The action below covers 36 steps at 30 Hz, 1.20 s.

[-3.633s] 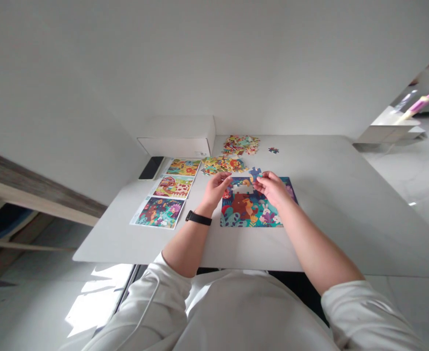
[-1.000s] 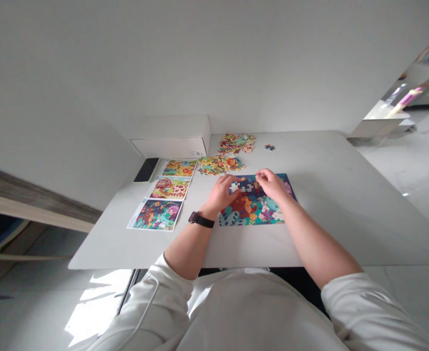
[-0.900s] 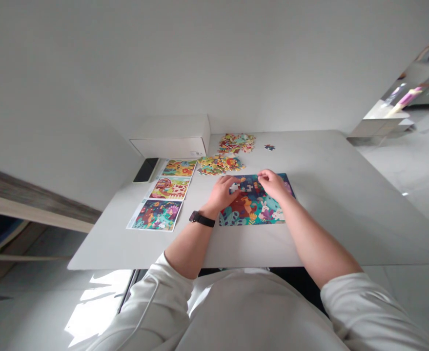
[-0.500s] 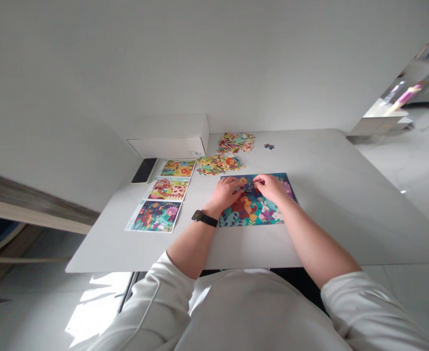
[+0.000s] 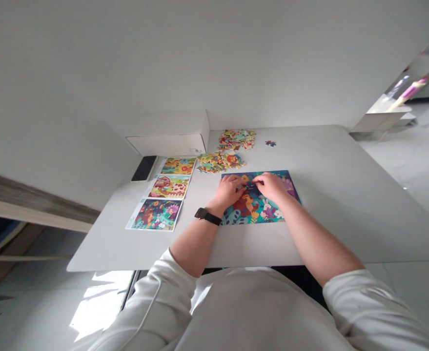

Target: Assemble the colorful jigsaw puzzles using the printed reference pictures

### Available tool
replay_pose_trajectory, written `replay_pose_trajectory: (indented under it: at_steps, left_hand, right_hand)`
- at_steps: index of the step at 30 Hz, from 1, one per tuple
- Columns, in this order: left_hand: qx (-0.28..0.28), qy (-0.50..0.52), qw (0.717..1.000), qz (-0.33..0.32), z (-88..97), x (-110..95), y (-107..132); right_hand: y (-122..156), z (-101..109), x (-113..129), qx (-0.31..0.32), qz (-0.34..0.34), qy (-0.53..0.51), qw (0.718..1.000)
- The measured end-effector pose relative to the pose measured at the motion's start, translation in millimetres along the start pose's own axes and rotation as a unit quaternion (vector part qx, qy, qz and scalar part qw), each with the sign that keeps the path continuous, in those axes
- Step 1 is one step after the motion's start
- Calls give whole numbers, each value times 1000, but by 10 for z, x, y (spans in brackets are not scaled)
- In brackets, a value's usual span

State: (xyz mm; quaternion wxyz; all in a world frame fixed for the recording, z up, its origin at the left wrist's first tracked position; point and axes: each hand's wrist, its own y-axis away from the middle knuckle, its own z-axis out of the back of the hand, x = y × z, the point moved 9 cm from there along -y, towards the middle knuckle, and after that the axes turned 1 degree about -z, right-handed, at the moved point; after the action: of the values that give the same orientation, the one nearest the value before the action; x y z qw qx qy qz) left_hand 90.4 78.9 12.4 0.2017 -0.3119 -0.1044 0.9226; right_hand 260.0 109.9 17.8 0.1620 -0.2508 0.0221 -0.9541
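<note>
A dark blue and teal jigsaw puzzle (image 5: 251,214) with animals and plants lies in front of me, mostly put together. My left hand (image 5: 231,189) rests on its upper left part, fingers stretched out and lying on the pieces. On the upper middle, my right hand (image 5: 269,184) has its thumb and fingers pinched together at a small dark puzzle piece (image 5: 250,187). The fingertips of both hands are close to each other around that spot and partly hide it. A black watch is on my left wrist.
Loose puzzle pieces lie in a yellow-orange pile (image 5: 219,162) and a red-green pile (image 5: 236,139) behind the puzzle. One dark piece (image 5: 270,144) lies apart at the back. Left are picture cards (image 5: 158,214), a phone (image 5: 144,168) and a white box (image 5: 168,144) against the wall.
Both hands stay at the same part of the puzzle. The right fingertips have shifted slightly, and the piece between the hands seems to sit flatter. The view has tilted a little.
</note>
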Motion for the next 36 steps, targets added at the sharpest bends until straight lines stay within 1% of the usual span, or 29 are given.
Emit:
replay_pose_trajectory:
  at_steps: [6, 10, 15, 20, 24, 27, 28, 30, 32, 33, 36]
  left_hand:
    - [-3, -9, 1000, 8, 14, -19, 18]
    - [-7, -2, 1000, 1, 35, -41, 29]
    - [17, 12, 999, -25, 15, -89, 39]
    - [36, 17, 999, -37, 4, -137, 44]
    - [58, 8, 997, -51, 30, -137, 92]
    - [67, 7, 997, -47, 146, -30, 165]
    - [68, -3, 997, -33, 196, 44, 190]
    - [93, -29, 995, 0, 249, 206, 240]
    - [126, -53, 990, 34, 249, 358, 282]
    - [135, -61, 988, 42, 244, 402, 293]
    - [137, -69, 988, 34, 207, 419, 290]
  right_hand:
    - [30, -30, 35, 23, 1, 40, 999]
    - [43, -49, 33, 36, -2, 47, 998]
    - [49, -65, 57, 41, 11, 46, 998]
    - [78, -74, 117, 54, 11, 51, 997]
    - [132, -75, 181, 71, 15, 75, 995]
    - [170, -46, 242, 72, 42, 88, 993]
    - [182, -36, 266, 72, 55, 91, 992]
    - [200, -30, 303, 73, 75, 104, 989]
    - [210, -53, 312, 86, 78, 122, 986]
    - [212, -70, 308, 96, 74, 129, 984]
    - [207, -97, 288, 121, 59, 139, 981]
